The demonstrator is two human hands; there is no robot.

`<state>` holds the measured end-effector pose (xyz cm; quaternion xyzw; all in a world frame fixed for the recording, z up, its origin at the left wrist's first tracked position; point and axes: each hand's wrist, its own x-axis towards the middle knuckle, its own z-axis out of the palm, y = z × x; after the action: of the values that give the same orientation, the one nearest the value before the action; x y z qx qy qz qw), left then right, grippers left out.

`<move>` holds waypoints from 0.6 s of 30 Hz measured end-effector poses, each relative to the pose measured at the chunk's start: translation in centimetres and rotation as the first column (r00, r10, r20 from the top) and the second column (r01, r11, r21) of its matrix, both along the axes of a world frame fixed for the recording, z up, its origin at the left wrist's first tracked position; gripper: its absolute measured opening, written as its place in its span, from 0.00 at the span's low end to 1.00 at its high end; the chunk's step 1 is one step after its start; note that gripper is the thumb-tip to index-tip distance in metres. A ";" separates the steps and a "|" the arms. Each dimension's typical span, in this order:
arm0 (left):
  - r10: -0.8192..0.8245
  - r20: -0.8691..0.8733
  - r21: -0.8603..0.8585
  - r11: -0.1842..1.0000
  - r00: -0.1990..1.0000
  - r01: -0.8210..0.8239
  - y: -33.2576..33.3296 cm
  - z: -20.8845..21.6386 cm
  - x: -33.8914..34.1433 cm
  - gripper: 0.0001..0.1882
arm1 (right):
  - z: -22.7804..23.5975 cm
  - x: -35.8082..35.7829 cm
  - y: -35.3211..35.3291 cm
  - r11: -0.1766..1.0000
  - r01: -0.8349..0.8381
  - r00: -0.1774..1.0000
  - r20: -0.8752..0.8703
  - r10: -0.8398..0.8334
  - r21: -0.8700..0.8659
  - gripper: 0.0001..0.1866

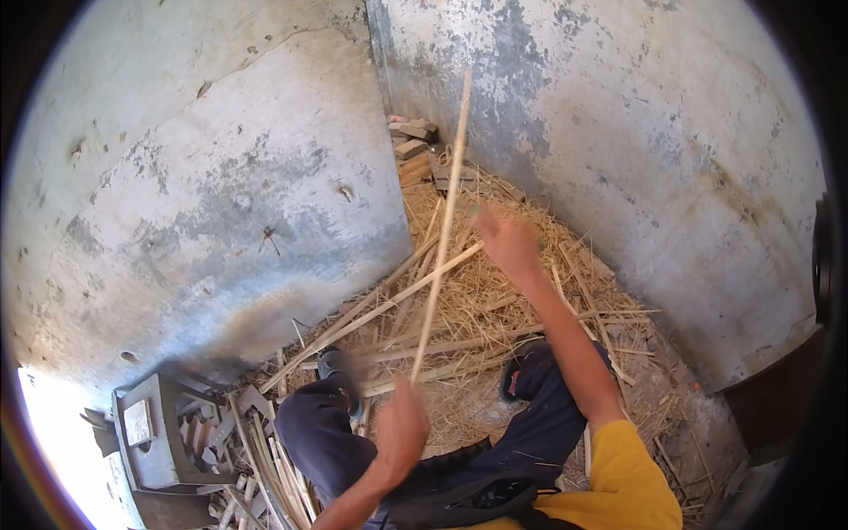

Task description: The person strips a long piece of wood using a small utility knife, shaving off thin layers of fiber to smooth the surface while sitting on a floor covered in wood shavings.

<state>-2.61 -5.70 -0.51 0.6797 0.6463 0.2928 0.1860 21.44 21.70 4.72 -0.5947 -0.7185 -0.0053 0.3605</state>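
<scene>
My left hand (402,428) is closed round the lower end of a long, thin, pale strip (450,194), bamboo or wood by its look. The strip slants up and away, its far tip in front of the back wall. My right hand (511,243) is lifted ahead and to the right of the strip, blurred by motion. Its fingers look curled, with a small greenish spot beside them; what they hold is not clear. A second pale strip (380,307) crosses behind the first and ends near my right hand; whether that hand touches it, I cannot tell.
Straw-like shavings (512,283) and loose strips cover the floor between my feet and the corner. Worn walls (238,194) rise left and right. Bricks (413,137) lie in the corner. A grey box-like frame (159,442) stands at lower left, beside a bundle of strips (274,468).
</scene>
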 end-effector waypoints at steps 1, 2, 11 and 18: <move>-0.015 -0.006 -0.039 0.999 1.000 0.015 -1.3 -0.2 0.2 0.08 | 1.0 1.9 1.1 0.989 0.096 0.994 -0.035 -0.100 -0.111 0.16; -0.056 0.009 -0.062 0.996 0.998 0.056 -2.6 0.0 0.0 0.08 | 2.8 4.8 2.2 0.955 0.143 0.972 -0.143 -0.184 -0.261 0.18; 0.036 0.057 0.038 0.999 0.998 -0.038 0.1 0.5 -2.4 0.08 | 0.2 5.0 0.2 0.951 -0.216 0.745 -0.667 0.013 -0.222 0.24; -0.040 0.088 0.003 0.999 0.995 0.040 1.3 -0.1 -0.6 0.11 | 1.5 0.1 -3.9 0.825 -0.542 0.449 -0.885 0.122 -0.161 0.23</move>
<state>-3.19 -4.37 -0.58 0.6790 0.6237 0.3190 0.2196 21.52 17.79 6.25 -0.4253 -0.5376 0.5121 0.5175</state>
